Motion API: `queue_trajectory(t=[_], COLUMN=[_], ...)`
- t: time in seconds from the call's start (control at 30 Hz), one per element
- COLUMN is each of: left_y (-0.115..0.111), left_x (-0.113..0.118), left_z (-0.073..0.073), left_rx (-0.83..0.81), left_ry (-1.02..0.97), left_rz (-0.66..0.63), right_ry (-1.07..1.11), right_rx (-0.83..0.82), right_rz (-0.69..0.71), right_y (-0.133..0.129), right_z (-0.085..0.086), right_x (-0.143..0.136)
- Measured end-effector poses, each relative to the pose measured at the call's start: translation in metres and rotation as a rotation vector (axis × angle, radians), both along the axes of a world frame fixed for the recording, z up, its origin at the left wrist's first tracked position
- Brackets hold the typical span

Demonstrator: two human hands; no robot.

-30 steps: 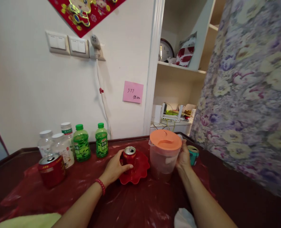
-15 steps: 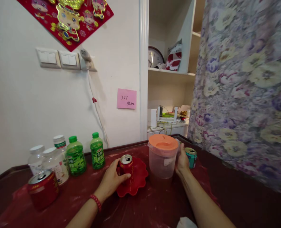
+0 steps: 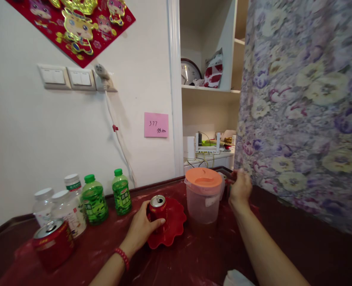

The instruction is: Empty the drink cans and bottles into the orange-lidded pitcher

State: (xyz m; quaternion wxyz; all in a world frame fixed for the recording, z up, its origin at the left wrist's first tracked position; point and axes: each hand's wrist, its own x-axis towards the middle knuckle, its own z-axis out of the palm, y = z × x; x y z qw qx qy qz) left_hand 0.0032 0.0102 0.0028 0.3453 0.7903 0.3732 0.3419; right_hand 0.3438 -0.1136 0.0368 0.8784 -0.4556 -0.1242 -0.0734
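My left hand (image 3: 142, 226), with a red bead bracelet on the wrist, is wrapped round a small red can (image 3: 158, 208) with an opened top. The can stands upright on a red scalloped plate (image 3: 176, 222). To the right of the plate is a clear plastic jug (image 3: 202, 206) with an orange lid (image 3: 204, 177). My right hand (image 3: 240, 188) is just right of the jug's handle, apart from it; its fingers are partly hidden and blurred, and what they hold, if anything, cannot be made out.
A larger red can (image 3: 53, 244), white-capped clear bottles (image 3: 68, 214) and two green bottles (image 3: 94, 200) (image 3: 122, 194) stand at the left. White material (image 3: 237, 278) lies at the near edge. Behind are a shelf with a router (image 3: 208, 149) and a floral curtain (image 3: 301, 119).
My right hand has left the jug's handle and moved right and slightly up. The green can seen there earlier is now hidden behind it. My left hand keeps its hold.
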Motion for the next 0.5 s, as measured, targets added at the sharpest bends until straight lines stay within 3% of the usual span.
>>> queue_trajectory(t=[0.1,0.27,0.5], left_y=[-0.001,-0.003,-0.005], left_x=[-0.001,-0.001,0.001], left_z=[0.001,0.002,0.006], left_rx=[0.003,0.006,0.006], left_ry=[0.000,0.013,0.014], left_rz=[-0.007,0.021,0.064], right_ry=[-0.088,-0.224,-0.282], right_rx=[0.132,0.358,0.616], right_rz=[-0.107,-0.153,-0.075], right_y=[-0.018,-0.044,-0.055], right_z=[0.039,0.101,0.166], right_x=[-0.006,-0.028,-0.063])
